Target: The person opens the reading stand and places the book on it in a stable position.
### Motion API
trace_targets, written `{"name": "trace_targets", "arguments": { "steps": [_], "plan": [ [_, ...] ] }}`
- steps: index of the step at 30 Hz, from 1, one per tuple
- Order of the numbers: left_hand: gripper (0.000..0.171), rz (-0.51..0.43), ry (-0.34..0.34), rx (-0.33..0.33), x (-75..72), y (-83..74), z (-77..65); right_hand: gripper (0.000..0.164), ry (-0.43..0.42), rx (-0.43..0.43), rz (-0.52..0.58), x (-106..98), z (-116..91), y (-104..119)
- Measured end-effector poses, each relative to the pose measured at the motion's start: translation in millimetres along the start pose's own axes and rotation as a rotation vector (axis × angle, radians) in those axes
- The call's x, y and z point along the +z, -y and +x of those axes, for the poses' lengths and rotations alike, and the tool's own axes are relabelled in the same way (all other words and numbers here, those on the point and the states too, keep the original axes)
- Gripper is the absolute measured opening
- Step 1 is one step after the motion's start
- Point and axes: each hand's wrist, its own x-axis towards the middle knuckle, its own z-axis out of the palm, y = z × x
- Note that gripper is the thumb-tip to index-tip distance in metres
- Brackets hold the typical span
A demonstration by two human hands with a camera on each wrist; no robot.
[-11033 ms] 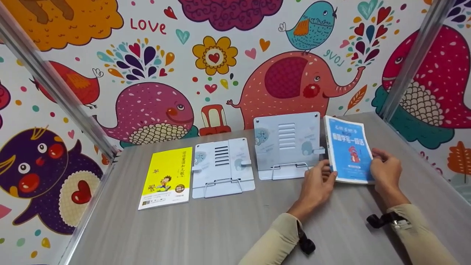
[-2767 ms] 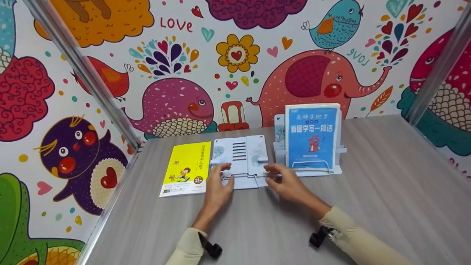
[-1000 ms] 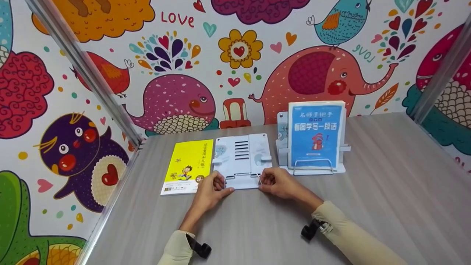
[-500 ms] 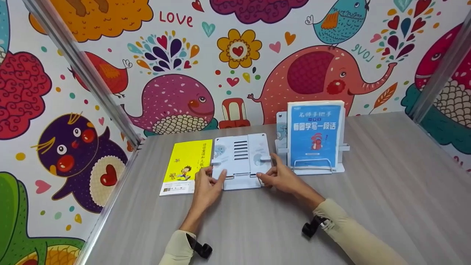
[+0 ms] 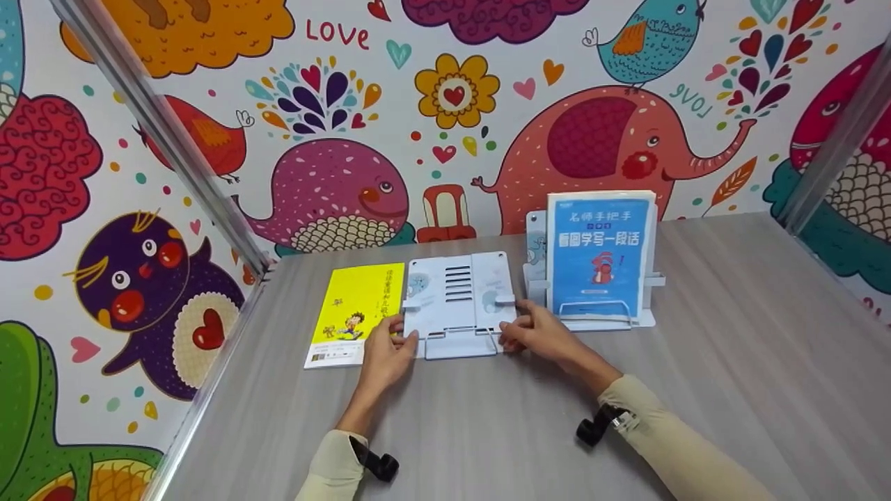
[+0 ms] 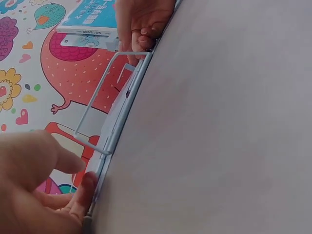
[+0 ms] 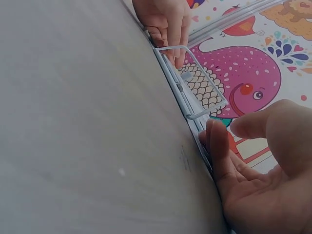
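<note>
A white book stand [image 5: 458, 292] with slots and small side clips lies on the table in front of me. Its wire page holder [image 5: 461, 344] is swung up off the base plate, as both wrist views show. My left hand [image 5: 385, 351] is at the stand's lower left edge, fingertips touching it and thumb [image 6: 68, 161] apart from them. On the lower right edge, my right hand [image 5: 539, 334] touches with its fingertips, its thumb [image 7: 248, 126] likewise apart. A yellow book [image 5: 358, 313] lies flat just left of the stand, partly covered by my left hand.
To the right, a blue-covered book [image 5: 597, 261] leans upright on a second white stand [image 5: 536, 243], behind its wire holder and side clips. A wall with printed cartoon animals [image 5: 341, 188] rises behind the table [image 5: 487, 431]. Metal posts [image 5: 174, 153] stand at the sides.
The blue book, held in both hands at first, now rests on the right stand. My hands then came to the left stand and handled its wire holder; they have since drawn out to its edges.
</note>
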Motion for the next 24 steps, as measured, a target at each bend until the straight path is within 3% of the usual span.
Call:
{"name": "trace_targets", "arguments": {
  "steps": [6, 11, 15, 18, 24],
  "plan": [
    [0.061, 0.082, 0.043, -0.047, 3.9, -11.1, 13.5, 0.092, 0.024, 0.016, 0.027, -9.4, 1.1, -1.0],
    [0.072, 0.181, 0.136, -0.125, -1.5, -17.8, 31.6, 0.093, 0.088, 0.01, 0.098, -14.5, 4.4, -3.1],
    [0.064, 0.134, 0.201, -0.205, -17.9, -10.3, 49.9, 0.095, 0.152, 0.023, 0.159, -13.9, 8.9, -5.1],
    [0.052, 0.092, 0.187, -0.233, -26.6, -3.8, 57.7, 0.095, 0.215, 0.021, 0.22, -13.9, 11.7, -7.5],
    [0.044, 0.065, 0.158, -0.197, -18.2, -5.6, 64.7, 0.093, 0.228, 0.022, 0.312, -22.7, 10.8, -11.6]
  ]
}}
